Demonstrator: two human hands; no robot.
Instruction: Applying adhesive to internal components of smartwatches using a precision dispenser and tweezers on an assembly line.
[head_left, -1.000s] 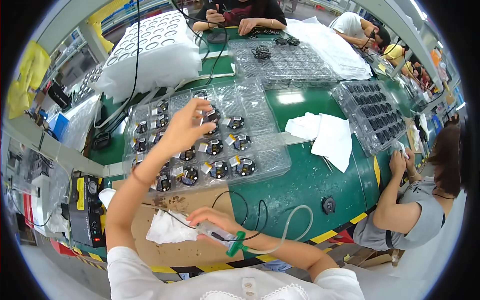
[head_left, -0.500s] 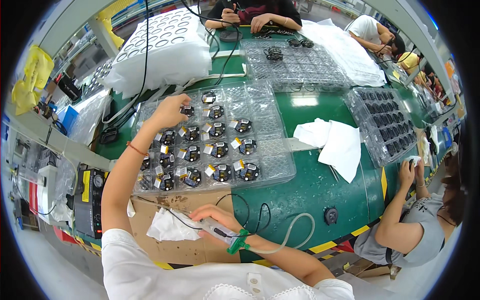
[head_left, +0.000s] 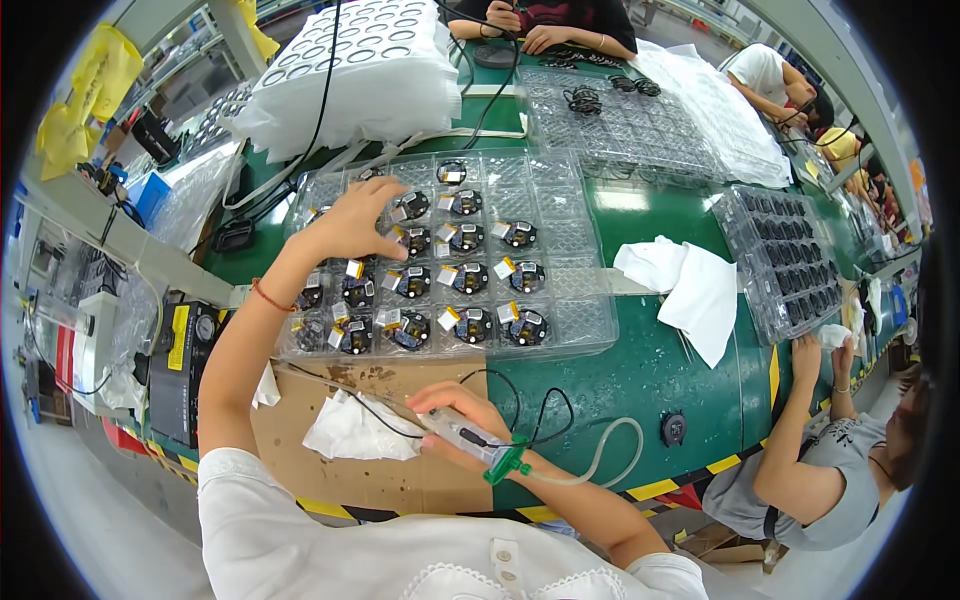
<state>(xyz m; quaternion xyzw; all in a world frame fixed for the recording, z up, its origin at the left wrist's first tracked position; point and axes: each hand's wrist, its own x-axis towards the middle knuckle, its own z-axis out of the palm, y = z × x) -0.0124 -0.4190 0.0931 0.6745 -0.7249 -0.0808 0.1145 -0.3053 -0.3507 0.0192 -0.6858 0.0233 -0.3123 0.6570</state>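
Observation:
Above a clear plastic tray on the table, my left hand is spread with fingers and thumb apart, holding nothing. Its fingertips are close to a round black module seated in a tray pocket. Several similar modules with circuit boards and small silvery battery pouches fill other pockets; my hand partly covers a few. In my right hand is a clear dispensing syringe with a green end cap and a pale hose. Its tip end lies over brown cardboard.
A crumpled white cloth lies on the cardboard. Right of the tray are folded white wipes, a single black round part and a tray of black parts. A black box unit stands at left. Co-workers sit opposite and at right.
The fingers of my left hand have let go of a round module, which now rests in its pocket; the hand has opened and shifted slightly nearer. My right hand still holds the syringe.

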